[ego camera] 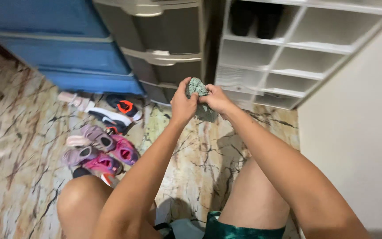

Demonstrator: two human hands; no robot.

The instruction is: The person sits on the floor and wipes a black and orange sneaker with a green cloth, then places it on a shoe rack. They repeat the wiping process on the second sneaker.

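Left hand (183, 105) closed on the near-left side of a green knitted cloth (198, 99), fingers curled into the fabric. Right hand (217, 100) closed on the opposite side of the same cloth, thumb pressed on top. Cloth bunched between both hands, upper part rounded above the knuckles, lower edge hanging loose below the right hand. Cloth held in the air above the marble-patterned floor (23, 177), in front of the grey plastic drawer unit (164, 44) and just left of the white shoe rack (288, 57). Touching neither.

Both forearms extended forward from the bottom edge of the view; bare knees visible below, green shorts (237, 230) at the bottom edge.

Shoes grouped on the floor toward its left side: a pair of pink trainers (116, 155), a mauve strapped pair (89, 144) just beside them, a dark trainer with a white sole (109, 118) behind, a black and orange shoe (126, 107) near the base of the drawer unit, and a pale pink item (74, 99) at the far left of the group. All well apart from the hands.

Blue drawer unit (67, 44) standing left of the grey one, the two touching. One pair of dark shoes (255, 17) in a top compartment of the rack. White wall (359, 132) along the right.
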